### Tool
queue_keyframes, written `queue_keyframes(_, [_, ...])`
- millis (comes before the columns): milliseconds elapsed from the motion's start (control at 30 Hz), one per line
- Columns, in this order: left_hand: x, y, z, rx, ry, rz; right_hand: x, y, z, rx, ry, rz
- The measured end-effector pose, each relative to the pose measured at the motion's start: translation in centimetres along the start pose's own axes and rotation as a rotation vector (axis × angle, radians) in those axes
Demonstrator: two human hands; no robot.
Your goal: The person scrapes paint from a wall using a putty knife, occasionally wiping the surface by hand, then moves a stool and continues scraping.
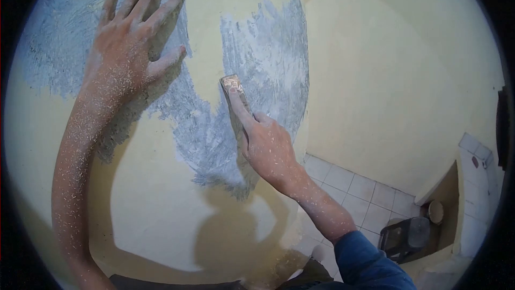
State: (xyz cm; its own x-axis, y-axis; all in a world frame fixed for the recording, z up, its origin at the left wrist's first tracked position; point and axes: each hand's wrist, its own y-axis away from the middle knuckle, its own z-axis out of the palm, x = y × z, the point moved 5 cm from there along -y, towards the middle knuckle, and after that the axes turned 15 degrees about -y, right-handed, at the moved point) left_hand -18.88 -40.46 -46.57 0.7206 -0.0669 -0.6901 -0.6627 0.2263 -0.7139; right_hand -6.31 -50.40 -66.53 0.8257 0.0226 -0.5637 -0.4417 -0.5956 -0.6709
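A yellow wall (155, 204) has rough grey-blue patches (268, 49) where its yellow surface is absent. My left hand (126, 38) lies against the wall at the upper left, its fingers spread and nothing in it. Lower and to the right, my right hand (263, 140) grips a flat scraper (232, 82), with the index finger stretched along it. The scraper's end meets the wall at the left edge of the right-hand patch. Pale flakes cover both forearms and the left hand. Most of the scraper's handle is hidden by my right hand.
Another yellow wall (386, 81) meets the worked one at a corner on the right. Below are white floor tiles (362, 187), a dark plastic stool (410, 233), a round pale container (435, 212) and a tiled ledge (475, 199). My shadow falls on the lower wall.
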Motion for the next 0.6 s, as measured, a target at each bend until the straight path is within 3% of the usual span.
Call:
queue_keyframes(133, [0.1,0.2,0.2,0.017,0.037,0.0,1.0,1.4,0.8,-0.134,0.047,0.039])
queue_keyframes(233, [0.1,0.1,-0.3,0.018,0.055,-0.001,0.0,-0.5,-0.6,-0.021,0.019,-0.074])
queue_keyframes(333, [0.1,0.2,-0.1,0.02,0.074,0.009,0.3,0.9,-0.2,-0.081,0.048,-0.061])
queue_keyframes(533, [0.3,0.4,0.1,0.032,0.085,0.004,-0.1,-1.1,-0.9,0.026,0.013,-0.081])
queue_keyframes(600, [0.3,0.6,0.1,0.011,0.106,0.013,0.5,0.5,-0.4,-0.052,0.032,-0.006])
